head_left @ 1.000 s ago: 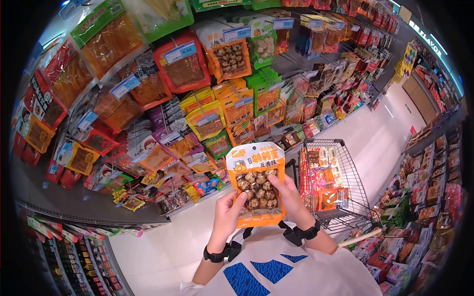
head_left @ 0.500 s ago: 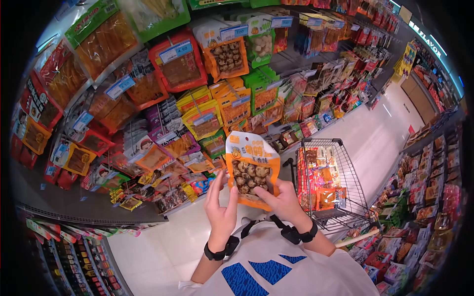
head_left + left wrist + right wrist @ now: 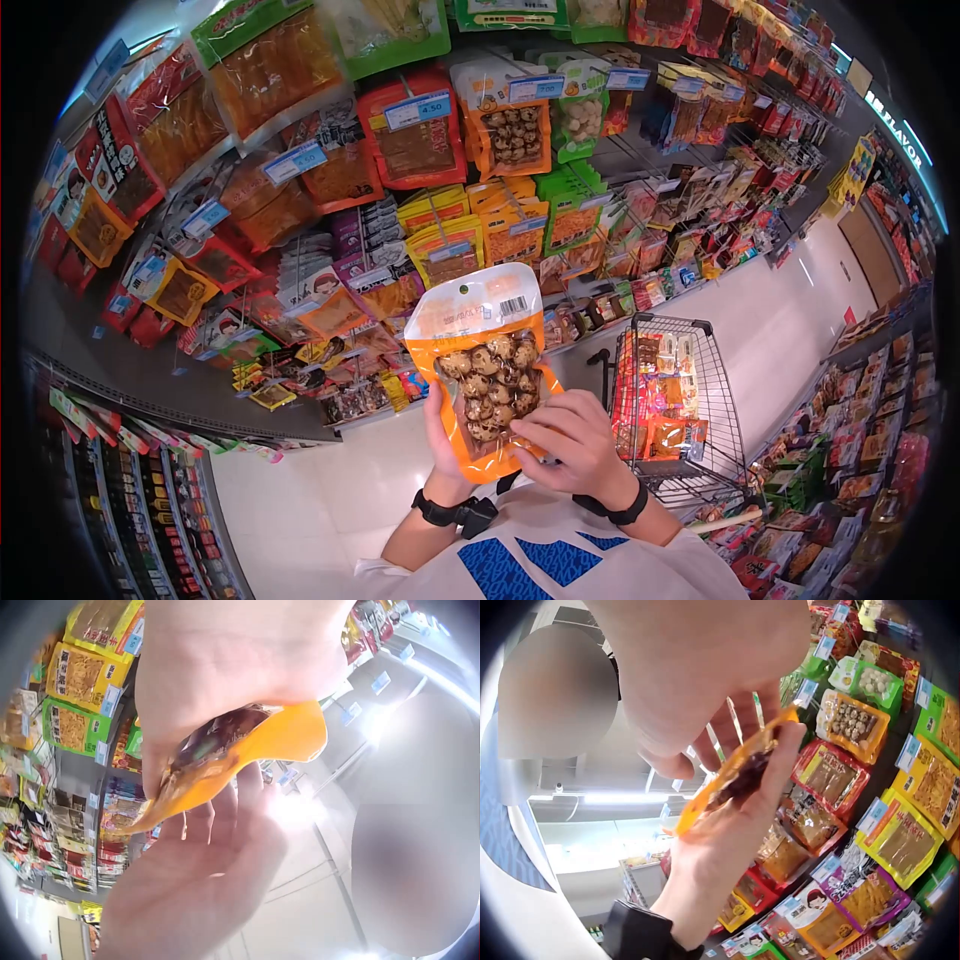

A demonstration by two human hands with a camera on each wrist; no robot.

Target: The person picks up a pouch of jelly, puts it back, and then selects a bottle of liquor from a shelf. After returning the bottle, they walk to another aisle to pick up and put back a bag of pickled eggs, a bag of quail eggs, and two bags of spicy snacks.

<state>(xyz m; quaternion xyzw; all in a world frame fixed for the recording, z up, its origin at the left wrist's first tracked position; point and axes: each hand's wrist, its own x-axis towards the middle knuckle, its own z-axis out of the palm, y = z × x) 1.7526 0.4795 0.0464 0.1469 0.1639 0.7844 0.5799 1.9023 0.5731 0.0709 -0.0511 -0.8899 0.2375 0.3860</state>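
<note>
Shelves (image 3: 130,372) edge the floor (image 3: 280,500) beyond the held bag (image 3: 488,385).

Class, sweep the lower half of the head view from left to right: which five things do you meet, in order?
Small shelved goods at lower left → orange-and-white bag of speckled eggs → right hand → black wire shopping cart → packets at far right.
</note>
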